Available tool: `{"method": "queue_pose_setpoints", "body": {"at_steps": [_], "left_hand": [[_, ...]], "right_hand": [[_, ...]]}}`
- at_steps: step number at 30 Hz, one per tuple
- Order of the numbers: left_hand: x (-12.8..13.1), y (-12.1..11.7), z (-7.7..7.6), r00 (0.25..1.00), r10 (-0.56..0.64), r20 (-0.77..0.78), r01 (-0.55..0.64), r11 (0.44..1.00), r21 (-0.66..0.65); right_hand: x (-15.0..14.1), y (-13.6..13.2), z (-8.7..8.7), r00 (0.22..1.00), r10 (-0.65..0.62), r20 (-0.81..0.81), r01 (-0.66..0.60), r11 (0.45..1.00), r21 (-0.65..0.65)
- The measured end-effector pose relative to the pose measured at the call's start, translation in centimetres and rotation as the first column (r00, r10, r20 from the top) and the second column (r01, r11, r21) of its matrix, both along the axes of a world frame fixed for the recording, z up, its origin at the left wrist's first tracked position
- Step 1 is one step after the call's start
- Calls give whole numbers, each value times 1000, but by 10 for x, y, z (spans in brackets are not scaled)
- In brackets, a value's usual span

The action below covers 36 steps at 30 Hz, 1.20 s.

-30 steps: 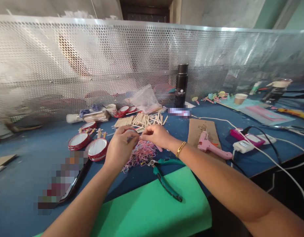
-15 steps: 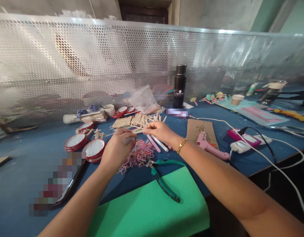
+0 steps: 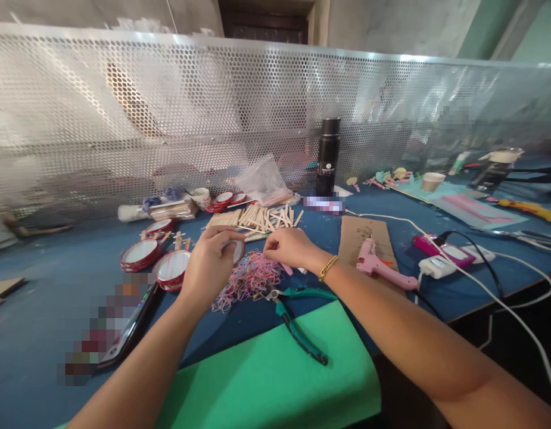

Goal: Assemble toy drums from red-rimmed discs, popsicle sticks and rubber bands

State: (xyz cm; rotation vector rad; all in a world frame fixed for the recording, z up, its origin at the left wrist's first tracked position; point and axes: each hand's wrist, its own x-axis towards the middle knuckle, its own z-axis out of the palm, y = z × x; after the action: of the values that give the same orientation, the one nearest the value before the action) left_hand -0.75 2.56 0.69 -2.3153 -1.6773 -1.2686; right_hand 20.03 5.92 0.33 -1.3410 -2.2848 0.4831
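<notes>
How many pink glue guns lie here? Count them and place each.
1: the pink glue gun lies partly on the brown cardboard, to the right of the right hand. Another could be hidden from view.

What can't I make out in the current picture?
All in the head view:
Disc: partly hidden by the left hand.
Right hand: anything between its fingertips is too small to tell.
Device at left: mostly hidden by pixelation.
Green sheet: cut off by the bottom edge.

A black bottle (image 3: 328, 164) stands before a perforated metal screen (image 3: 199, 101).
</notes>
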Motion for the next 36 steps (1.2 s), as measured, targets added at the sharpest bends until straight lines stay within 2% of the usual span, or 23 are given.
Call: {"method": "queue_pose_setpoints", "body": {"at_steps": [3,5,9,12,21,28,33,36], "left_hand": [[0,2,-2,999,-25,34,25,1000,13],[1,3,-3,997,-45,66,44,999,21],[2,4,-2,991,-67,117,64,998,26],[3,2,0,989,-82,122,82,997,3],[5,-2,2,988,-75,137,80,996,-32],[11,-5,2,980,-116,161,135,984,-117],[12,-7,2,981,-141,135,156,982,-108],[12,-9,5,992,-88,96,97,991,-89]], "right_hand": [[-5,-1,-4,996,21,84,-21,1000,2],[-5,-1,-5,998,31,54,-31,1000,1],[-2,1,-5,971,61,-229,-86,991,-99],[-2,1,-4,927,59,-372,-83,995,-50],[-4,-8,3,931,43,-361,-45,999,2],[-9,-12,1,893,22,-449,-15,1000,20],[-13,-16,2,850,7,-527,-49,997,-66],[-14,-20,9,798,22,-603,-190,958,-216]]}}
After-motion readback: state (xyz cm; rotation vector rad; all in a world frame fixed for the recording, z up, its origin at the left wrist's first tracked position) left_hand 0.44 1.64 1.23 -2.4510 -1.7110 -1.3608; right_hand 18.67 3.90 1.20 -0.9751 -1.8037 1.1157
